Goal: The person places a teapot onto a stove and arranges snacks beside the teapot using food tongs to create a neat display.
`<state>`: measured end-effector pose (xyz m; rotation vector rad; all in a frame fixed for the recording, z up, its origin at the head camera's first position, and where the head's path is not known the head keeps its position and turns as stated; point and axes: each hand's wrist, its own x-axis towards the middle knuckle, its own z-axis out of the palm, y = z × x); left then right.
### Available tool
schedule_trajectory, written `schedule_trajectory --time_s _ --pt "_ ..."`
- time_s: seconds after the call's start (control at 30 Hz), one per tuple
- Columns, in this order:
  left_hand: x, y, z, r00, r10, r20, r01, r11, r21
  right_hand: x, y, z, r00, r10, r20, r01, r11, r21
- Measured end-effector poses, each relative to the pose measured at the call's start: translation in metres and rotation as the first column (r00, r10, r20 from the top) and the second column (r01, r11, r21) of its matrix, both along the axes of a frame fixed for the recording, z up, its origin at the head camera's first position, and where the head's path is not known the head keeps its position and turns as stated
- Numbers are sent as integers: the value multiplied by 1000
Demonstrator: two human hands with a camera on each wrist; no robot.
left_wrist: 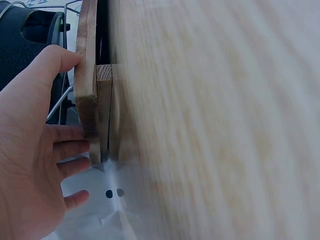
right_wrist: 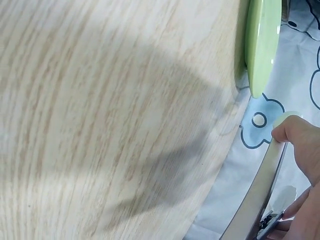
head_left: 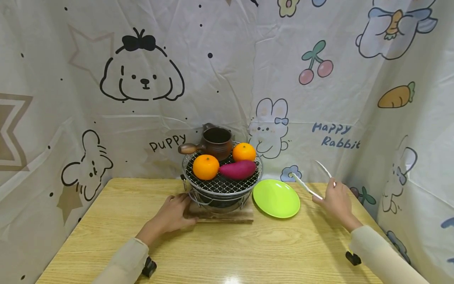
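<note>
A round charcoal grill (head_left: 216, 197) with a wire mesh stands on a wooden board (head_left: 227, 216). On the mesh are two oranges (head_left: 206, 167), a purple sweet potato (head_left: 238, 170) and a brown clay pot (head_left: 216, 142) with a side handle. My left hand (head_left: 173, 213) holds the board's near left corner, thumb (left_wrist: 62, 59) on one edge and fingers (left_wrist: 72, 149) against its end. Right of the green plate (head_left: 276, 198), my right hand (head_left: 336, 203) grips a pair of tongs (head_left: 307, 186), raised above the table with their arms spread apart. Nothing is between the tong tips.
The light wooden table (head_left: 170, 252) reaches back to a white cloth backdrop (head_left: 220, 71) with cartoon prints, which also hangs along both sides. The green plate lies just right of the grill, close to the board.
</note>
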<state>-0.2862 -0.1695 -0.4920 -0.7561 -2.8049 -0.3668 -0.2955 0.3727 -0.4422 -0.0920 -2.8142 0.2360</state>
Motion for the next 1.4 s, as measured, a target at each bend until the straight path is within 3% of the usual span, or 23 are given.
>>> schedule_trajectory --time_s 0.3,0.67,1.07,1.4 --pt "0 0 1 1000 -5 -4 5 1000 6 1 3 -5 1000 5 8 -5 1000 23" --pt "4 0 5 1000 -5 21 5 1000 8 -1 5 -15 996 8 90 -10 1000 16" --pt "2 0 4 1000 1 1 -1 1000 3 -4 6 -17 969 7 249 0 1000 -27" --pt "0 0 1 1000 -1 4 1 1000 9 -7 8 -19 959 -2 282 15 999 -44"
